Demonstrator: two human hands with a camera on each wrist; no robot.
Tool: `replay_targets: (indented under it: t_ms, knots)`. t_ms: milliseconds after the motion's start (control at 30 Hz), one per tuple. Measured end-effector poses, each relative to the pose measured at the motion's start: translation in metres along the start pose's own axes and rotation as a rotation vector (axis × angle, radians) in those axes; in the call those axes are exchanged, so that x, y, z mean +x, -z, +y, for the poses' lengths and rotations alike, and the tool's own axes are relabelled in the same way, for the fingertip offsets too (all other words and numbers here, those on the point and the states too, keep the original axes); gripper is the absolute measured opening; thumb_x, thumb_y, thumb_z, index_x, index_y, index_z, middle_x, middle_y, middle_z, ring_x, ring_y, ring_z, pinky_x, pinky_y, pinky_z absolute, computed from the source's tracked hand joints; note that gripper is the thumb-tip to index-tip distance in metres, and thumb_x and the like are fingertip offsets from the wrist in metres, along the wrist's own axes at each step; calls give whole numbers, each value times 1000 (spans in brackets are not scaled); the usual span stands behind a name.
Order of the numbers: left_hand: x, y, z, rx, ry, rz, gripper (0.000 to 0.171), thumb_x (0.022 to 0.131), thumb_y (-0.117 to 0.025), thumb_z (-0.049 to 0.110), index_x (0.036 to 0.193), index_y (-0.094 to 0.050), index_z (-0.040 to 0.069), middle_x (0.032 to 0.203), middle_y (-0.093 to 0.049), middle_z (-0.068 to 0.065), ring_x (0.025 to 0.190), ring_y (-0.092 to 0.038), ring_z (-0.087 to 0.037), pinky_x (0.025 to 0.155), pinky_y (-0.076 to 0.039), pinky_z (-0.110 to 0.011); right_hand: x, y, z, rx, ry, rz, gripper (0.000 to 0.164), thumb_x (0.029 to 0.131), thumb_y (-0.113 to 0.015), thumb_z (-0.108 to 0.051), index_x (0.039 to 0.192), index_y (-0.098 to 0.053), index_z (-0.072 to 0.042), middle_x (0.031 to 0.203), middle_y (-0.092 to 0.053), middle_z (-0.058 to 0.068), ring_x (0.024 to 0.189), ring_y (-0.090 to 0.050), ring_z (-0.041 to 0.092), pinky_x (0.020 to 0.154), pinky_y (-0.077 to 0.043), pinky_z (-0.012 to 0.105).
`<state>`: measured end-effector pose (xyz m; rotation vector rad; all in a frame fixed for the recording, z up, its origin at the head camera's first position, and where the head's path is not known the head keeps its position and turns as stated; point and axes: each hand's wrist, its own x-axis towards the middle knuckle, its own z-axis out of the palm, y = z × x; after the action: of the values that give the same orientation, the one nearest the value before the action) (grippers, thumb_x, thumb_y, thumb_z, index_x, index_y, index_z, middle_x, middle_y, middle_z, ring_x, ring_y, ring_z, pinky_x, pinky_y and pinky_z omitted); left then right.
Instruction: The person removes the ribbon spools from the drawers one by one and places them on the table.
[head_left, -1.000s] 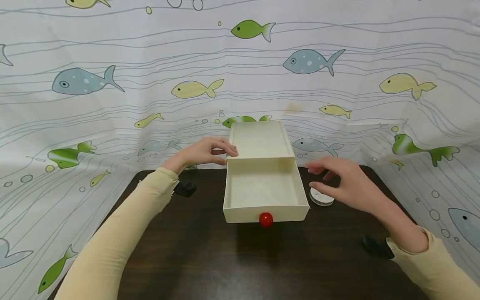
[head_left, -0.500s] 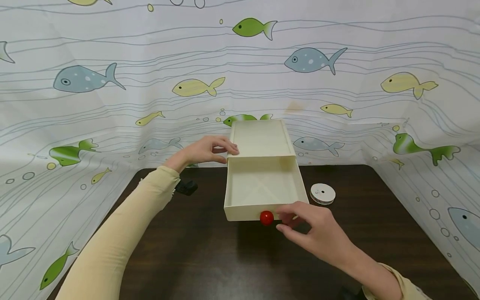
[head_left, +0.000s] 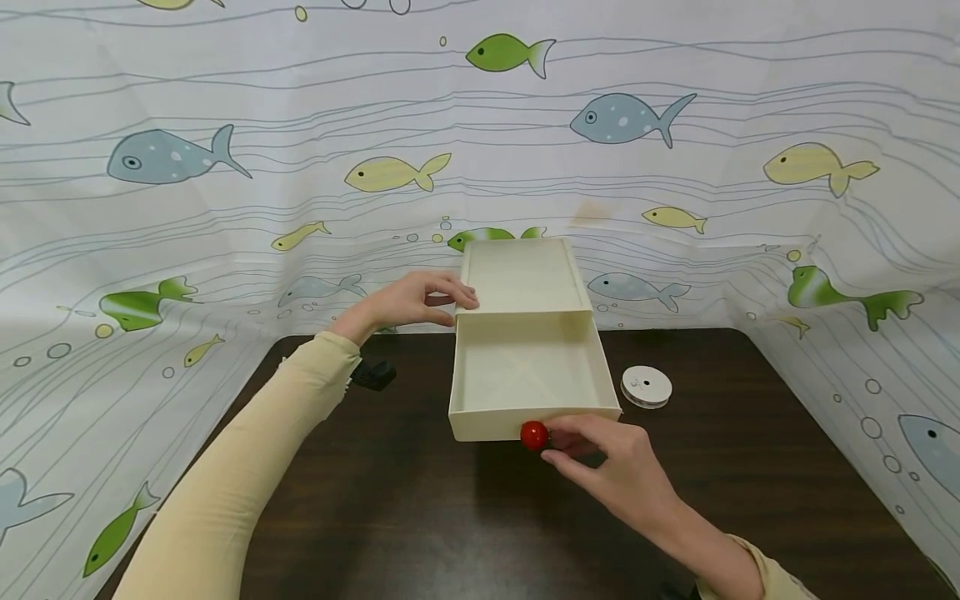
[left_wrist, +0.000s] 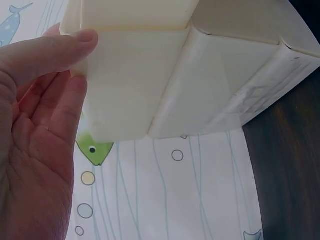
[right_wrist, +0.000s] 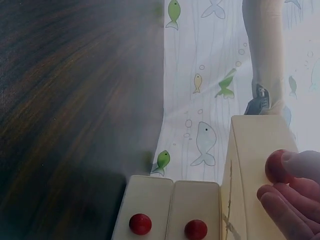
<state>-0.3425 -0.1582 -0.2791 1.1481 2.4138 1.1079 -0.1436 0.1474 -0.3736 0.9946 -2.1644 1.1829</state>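
A cream drawer cabinet [head_left: 525, 275] stands at the back of the table, its top drawer [head_left: 483, 425] pulled out and nothing inside it. My left hand [head_left: 408, 300] grips the cabinet's upper left front corner, thumb [left_wrist: 80, 42] along the side. At the drawer front, my right hand [head_left: 622, 467] pinches the round red knob [head_left: 534, 435] from the right. In the right wrist view thumb and fingers meet that knob [right_wrist: 277, 167]. Below the drawer, two lower drawers stand closed, each with a red knob [right_wrist: 140, 224].
A white round spool [head_left: 647, 386] lies on the dark table [head_left: 420, 517] to the right of the cabinet. Behind and at both sides hangs a white sheet [head_left: 300, 108] printed with fish. A small black device [head_left: 372, 374] sits at the left wrist.
My right hand has moved from over the spool, left and toward me, to the red knob and taken hold of it. The left hand has stayed on the cabinet corner.
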Motion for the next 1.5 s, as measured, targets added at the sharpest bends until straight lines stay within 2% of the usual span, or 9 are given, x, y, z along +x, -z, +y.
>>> replay_targets:
  t_ms: [167, 333, 533, 767, 900, 1167, 1500]
  knots:
    - [0, -1, -1, 8, 4, 4, 34, 88, -68, -5, 120, -71, 6, 132, -59, -12, 140, -47, -24, 115, -43, -45, -2, -4, 1, -3, -29, 24, 32, 76, -84, -9, 106, -73, -12, 97, -77, 3, 76, -72, 1, 69, -59, 12]
    - [0, -1, 0, 12, 7, 4, 34, 88, -69, -4, 121, -71, 6, 133, -59, -11, 140, -47, -24, 114, -46, -39, -2, -8, 1, -5, -40, 61, 33, 73, -86, -8, 104, -74, -12, 97, -77, 3, 77, -72, 1, 68, -60, 13]
    - [-1, 0, 1, 9, 0, 10, 34, 87, -70, -4, 120, -71, 6, 131, -60, -12, 139, -48, -25, 113, -46, -36, -1, -10, 3, -19, -16, 90, 31, 73, -87, -10, 102, -75, -12, 96, -77, 3, 75, -72, 3, 68, -60, 14]
    - [0, 2, 0, 18, -3, 9, 34, 88, -69, -4, 120, -71, 7, 132, -59, -12, 140, -47, -25, 114, -45, -42, 6, -11, 8, -32, 24, 111, 28, 75, -86, -17, 101, -76, -12, 96, -77, 3, 77, -73, 5, 69, -60, 14]
    - [0, 2, 0, 22, 7, 5, 34, 88, -69, -4, 121, -71, 7, 133, -59, -11, 140, -47, -24, 113, -46, -37, 10, -11, 13, -44, 27, 121, 29, 75, -86, -18, 101, -76, -13, 96, -77, 3, 77, -73, 6, 70, -60, 14]
    - [-1, 0, 1, 14, 14, -8, 34, 88, -68, -6, 121, -71, 5, 132, -59, -11, 140, -47, -23, 113, -46, -34, 17, -15, 25, -71, 33, 150, 31, 74, -87, -14, 103, -76, -12, 96, -77, 5, 77, -74, 12, 72, -60, 13]
    - [0, 0, 2, 2, 21, 2, 34, 88, -67, -6, 120, -71, 5, 133, -58, -12, 140, -47, -25, 115, -44, -39, 32, -19, 41, -54, 62, 166, 38, 69, -87, -1, 105, -75, -9, 96, -77, 8, 78, -74, 15, 74, -60, 14]
